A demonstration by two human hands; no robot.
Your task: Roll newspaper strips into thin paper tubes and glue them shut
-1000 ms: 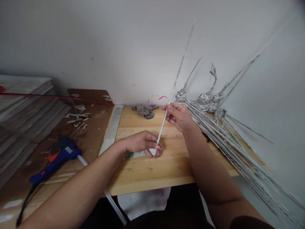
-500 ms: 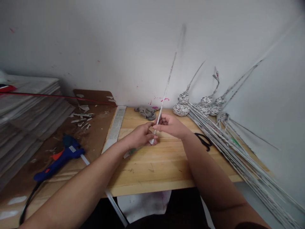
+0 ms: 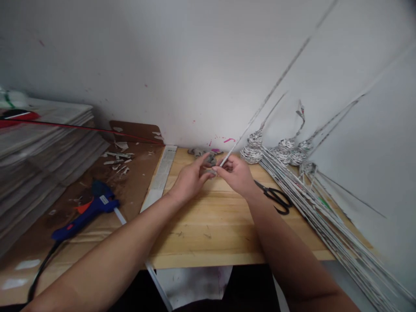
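Observation:
A long, thin rolled newspaper tube (image 3: pixel 276 84) slants up and to the right across the wall. Its lower end is pinched between the thumb and fingers of my right hand (image 3: pixel 237 175), above the wooden board. Just left of that end is my left hand (image 3: pixel 190 177), its thumb and index finger apart and curved toward the tube. No grip by the left hand shows, though its other fingers are partly hidden. A crumpled grey cloth (image 3: pixel 208 158) lies behind both hands. Black-handled scissors (image 3: pixel 279 199) rest right of my right wrist.
Woven paper gourd shapes (image 3: pixel 251 154) stand against the wall, beside a bundle of paper tubes (image 3: pixel 312 203) overhanging the board's edge. At left are a blue glue gun (image 3: pixel 86 216), paper scraps (image 3: pixel 118 160) and a newspaper stack (image 3: pixel 42 160). A folded newspaper strip (image 3: pixel 164 171) edges the wooden board (image 3: pixel 201 238).
The tube has tipped over to the right from a steeper lean. My left hand's fingers have come off its lower end and opened. The view has shifted slightly.

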